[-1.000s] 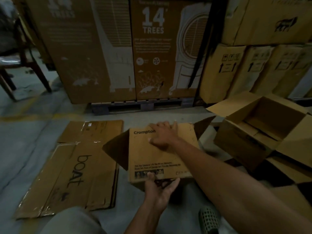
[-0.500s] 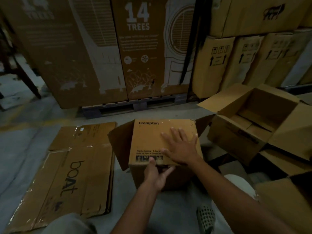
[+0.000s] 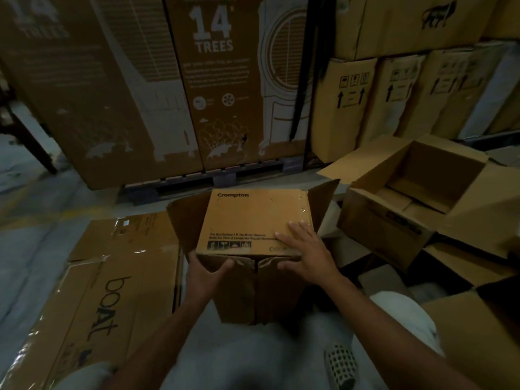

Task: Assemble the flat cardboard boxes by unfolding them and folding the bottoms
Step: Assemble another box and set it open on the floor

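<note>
head-worn view, facing down-forward — close over floor point(image 3: 33, 249)

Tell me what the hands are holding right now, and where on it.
Both hold the Crompton box: left hand grips its near-left edge, right hand lies flat over the top panel's near-right corner.

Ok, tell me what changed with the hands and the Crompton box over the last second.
The right hand slid from the far edge of the Crompton box to its near right corner, fingers flat on top. The left hand shifted left to grip the near left corner. The flat boat cardboard and open box stayed put.
</note>
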Action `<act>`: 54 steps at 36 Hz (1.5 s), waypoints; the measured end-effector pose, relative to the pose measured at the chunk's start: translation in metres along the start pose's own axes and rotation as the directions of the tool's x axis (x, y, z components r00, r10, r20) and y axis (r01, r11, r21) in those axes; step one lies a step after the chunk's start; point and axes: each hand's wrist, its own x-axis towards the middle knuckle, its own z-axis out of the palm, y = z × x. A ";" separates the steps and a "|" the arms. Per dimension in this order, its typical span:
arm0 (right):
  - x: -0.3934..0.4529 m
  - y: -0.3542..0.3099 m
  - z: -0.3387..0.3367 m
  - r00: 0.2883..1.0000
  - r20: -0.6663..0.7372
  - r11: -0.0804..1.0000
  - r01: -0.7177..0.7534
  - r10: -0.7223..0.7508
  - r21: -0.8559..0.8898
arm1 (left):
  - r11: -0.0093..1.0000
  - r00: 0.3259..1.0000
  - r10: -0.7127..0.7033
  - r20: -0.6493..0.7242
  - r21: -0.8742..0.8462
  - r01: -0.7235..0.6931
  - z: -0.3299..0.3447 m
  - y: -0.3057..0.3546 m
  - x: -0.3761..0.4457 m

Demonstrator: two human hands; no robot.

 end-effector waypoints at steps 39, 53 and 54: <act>0.074 -0.034 0.031 0.945 -0.258 0.857 -0.041 0.199 0.514 | 0.994 0.991 0.070 -0.113 0.096 -0.059 -0.025 -0.042 0.065; 0.052 0.026 0.157 0.871 0.111 0.685 -0.450 0.479 0.573 | 0.947 0.947 -0.318 0.053 0.072 0.314 0.018 -0.116 0.115; 0.049 0.030 0.167 0.859 0.138 0.669 -0.475 0.493 0.571 | 0.942 0.940 -0.333 0.072 0.071 0.328 0.019 -0.127 0.120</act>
